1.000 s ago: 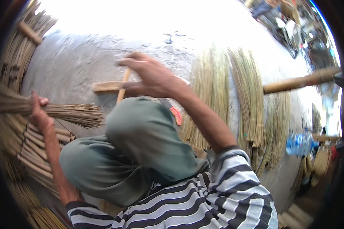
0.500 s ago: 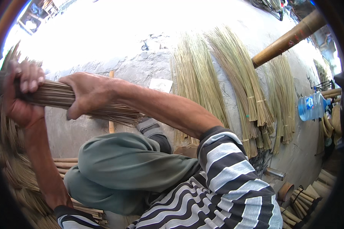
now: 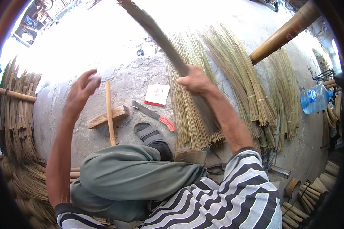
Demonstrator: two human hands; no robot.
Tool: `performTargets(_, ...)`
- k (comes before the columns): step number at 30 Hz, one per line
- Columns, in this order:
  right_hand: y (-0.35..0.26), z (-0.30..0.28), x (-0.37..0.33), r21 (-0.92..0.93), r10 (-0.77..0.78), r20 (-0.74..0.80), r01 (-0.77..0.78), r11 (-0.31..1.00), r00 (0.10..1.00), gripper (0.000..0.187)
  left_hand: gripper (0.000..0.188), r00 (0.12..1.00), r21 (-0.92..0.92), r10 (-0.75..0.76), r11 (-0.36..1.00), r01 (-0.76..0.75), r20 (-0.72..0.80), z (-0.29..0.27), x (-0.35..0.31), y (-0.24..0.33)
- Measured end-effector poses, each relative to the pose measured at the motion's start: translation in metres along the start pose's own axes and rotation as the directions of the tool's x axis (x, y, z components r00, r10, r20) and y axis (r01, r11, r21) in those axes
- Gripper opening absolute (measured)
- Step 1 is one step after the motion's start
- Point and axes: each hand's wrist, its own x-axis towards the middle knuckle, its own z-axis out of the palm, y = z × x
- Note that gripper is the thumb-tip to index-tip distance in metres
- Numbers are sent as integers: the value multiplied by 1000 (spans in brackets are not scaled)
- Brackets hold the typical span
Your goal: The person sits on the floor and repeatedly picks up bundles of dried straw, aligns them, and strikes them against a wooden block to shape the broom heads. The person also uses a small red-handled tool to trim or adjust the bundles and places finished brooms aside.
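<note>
My right hand (image 3: 198, 81) grips a long dark bundle of thin sticks (image 3: 154, 34) around its middle. The bundle slants from the upper middle of the head view down toward my right knee, its ends blurred. My left hand (image 3: 84, 89) is raised on the left, fingers loosely apart, with nothing visible in it. Below it, a wooden block (image 3: 116, 113) lies on the floor, with a slim bamboo stick (image 3: 109, 105) across it. A knife with a red handle (image 3: 166, 123) lies ahead of my sandalled foot, beside a small white-and-red packet (image 3: 156, 94).
Pale straw-like bundles (image 3: 240, 72) lie spread on the concrete at the right. A thick bamboo pole (image 3: 283, 34) slants in above them. A blue water jug (image 3: 313, 99) stands at the far right. Brown stalk bundles (image 3: 19, 110) lean at the far left behind a bamboo bar (image 3: 17, 94).
The stick bundle has swung from the far left, where both hands gripped it, to the right in my right hand. My left hand has let go and moved right.
</note>
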Motion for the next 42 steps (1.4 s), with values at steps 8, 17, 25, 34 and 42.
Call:
performTargets(8,190,-116,10,-352,335,-361,-460,815,870,49,62,875,-55,-484,873,484,9,-46,-82,-110)
performTargets(17,301,-45,-8,-339,390,-546,-621,707,742,70,53,795,-93,-601,789,607,86,-43,-113,-130)
performTargets(25,289,-61,-28,-497,299,-530,-576,649,793,73,56,834,49,-543,840,541,97,-36,-99,-127)
performTargets(34,274,-209,-123,-524,119,-771,-729,440,625,63,57,853,94,-518,854,512,67,-42,-105,-116)
performTargets(42,262,-231,-125,-361,411,-639,-726,585,650,62,53,906,149,-418,902,404,70,-50,-100,-114)
